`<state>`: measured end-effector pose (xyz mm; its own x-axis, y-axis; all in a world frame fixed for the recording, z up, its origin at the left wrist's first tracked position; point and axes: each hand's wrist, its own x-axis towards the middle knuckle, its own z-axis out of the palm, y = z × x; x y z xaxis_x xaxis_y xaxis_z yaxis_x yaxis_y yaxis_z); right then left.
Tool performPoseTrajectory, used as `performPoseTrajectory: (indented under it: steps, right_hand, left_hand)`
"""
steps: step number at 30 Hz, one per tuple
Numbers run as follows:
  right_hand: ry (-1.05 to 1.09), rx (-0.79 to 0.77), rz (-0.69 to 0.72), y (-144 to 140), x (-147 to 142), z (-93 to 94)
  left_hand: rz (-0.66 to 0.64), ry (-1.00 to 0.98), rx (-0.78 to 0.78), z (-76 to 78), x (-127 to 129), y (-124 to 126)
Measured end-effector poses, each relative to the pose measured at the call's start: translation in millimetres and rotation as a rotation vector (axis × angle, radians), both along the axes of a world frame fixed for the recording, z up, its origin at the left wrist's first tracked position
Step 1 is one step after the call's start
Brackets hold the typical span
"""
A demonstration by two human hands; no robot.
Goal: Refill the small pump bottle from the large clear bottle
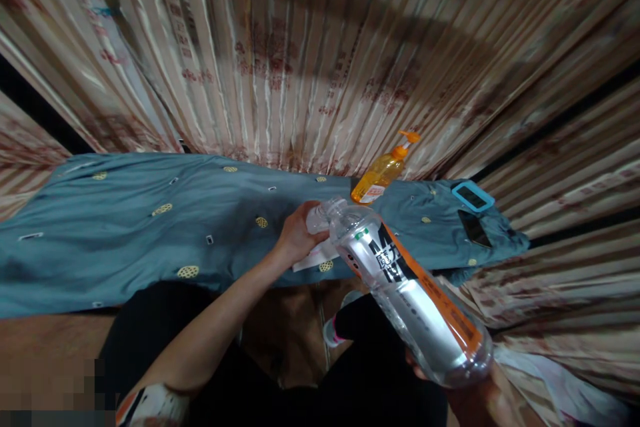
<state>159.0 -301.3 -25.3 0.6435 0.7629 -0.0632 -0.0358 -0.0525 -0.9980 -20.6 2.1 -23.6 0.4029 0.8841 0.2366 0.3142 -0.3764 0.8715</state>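
A large clear plastic bottle (405, 287) with a silver, orange and black label slants across the view, its neck toward the upper left. My right hand (483, 400) holds it around the base, partly hidden behind it. At the bottle's mouth, my left hand (299, 238) is closed on a small clear plastic piece (318, 219). I cannot tell whether that piece is a cap or a small container. Just below the left hand, a white paper-like strip (316, 255) shows against the cloth.
A blue-green patterned cloth (125, 213) covers the long surface ahead. On it stand an orange pump bottle (379, 177), a light-blue framed device (473, 196) and a dark phone (474, 228). Pleated curtains (280, 53) hang behind and at the right.
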Motion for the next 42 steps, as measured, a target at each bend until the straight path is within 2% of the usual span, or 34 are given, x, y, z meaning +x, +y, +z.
performPoseTrajectory:
  steps: [5, 10, 17, 21, 25, 31, 37, 42]
  right_hand:
    - [0.280, 0.031, -0.049, 4.6, -21.7, 24.9]
    - [0.359, 0.083, -0.049, 5.8, -31.7, 29.9]
    - [0.329, 0.002, -0.106, 9.1, -41.2, 35.5]
    - [0.248, -0.058, -0.082, 4.7, -38.9, 28.8]
    - [0.190, -0.017, -0.040, 2.1, -34.2, 22.7]
    - [0.174, 0.007, -0.016, 2.7, -35.0, 28.6]
    - [0.174, 0.003, -0.015, 0.2, -32.6, 24.3]
    - [0.232, 0.001, -0.045, 5.6, -39.3, 33.7]
  left_hand:
    - [0.011, 0.016, 0.009, -1.0, 0.6, 0.4]
    - [-0.002, 0.012, 0.015, 0.5, 0.5, 0.5]
    - [-0.006, 0.019, 0.029, 4.7, -1.0, 0.1]
    - [-0.001, 0.004, 0.012, 6.0, -0.9, -0.6]
    - [-0.007, -0.008, 0.018, 4.4, -0.2, -0.1]
    - [0.005, -0.005, 0.031, -0.5, 1.3, 0.5]
    - [-0.004, -0.025, 0.042, -3.8, 1.2, 1.1]
    - [0.004, -0.018, 0.044, -4.9, 1.5, 1.8]
